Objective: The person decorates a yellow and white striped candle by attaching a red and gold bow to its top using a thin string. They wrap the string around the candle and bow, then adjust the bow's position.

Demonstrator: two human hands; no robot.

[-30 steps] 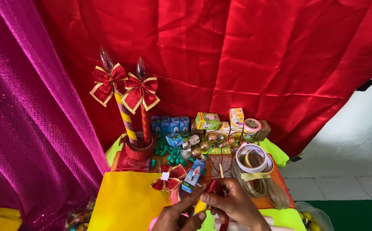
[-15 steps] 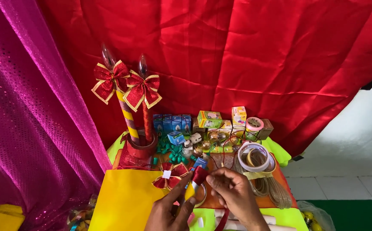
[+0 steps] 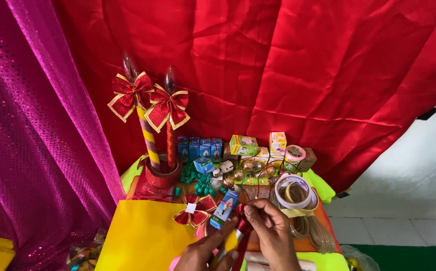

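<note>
My left hand (image 3: 205, 253) and my right hand (image 3: 270, 233) meet low in the head view over a cluttered small table (image 3: 323, 185). The left hand's fingers hold a small blue box (image 3: 225, 208) by its lower end. My right hand pinches a strip of red ribbon (image 3: 241, 233) that runs down between both hands. A loose red and gold bow (image 3: 195, 210) lies just left of the box on a yellow sheet (image 3: 137, 236).
Two tall candle-shaped lamps with red bows (image 3: 150, 108) stand in a red pot (image 3: 160, 175) at the back left. Behind lie blue boxes (image 3: 198, 148), green and yellow boxes (image 3: 255, 145), green small parts (image 3: 195, 178), tape rolls (image 3: 293, 193). Red cloth (image 3: 278, 65) and pink cloth (image 3: 32, 135) hang behind.
Both hands have stayed over the table's front with the blue box and ribbon. The right hand's fingers have shifted slightly on the ribbon; the view has moved a little.
</note>
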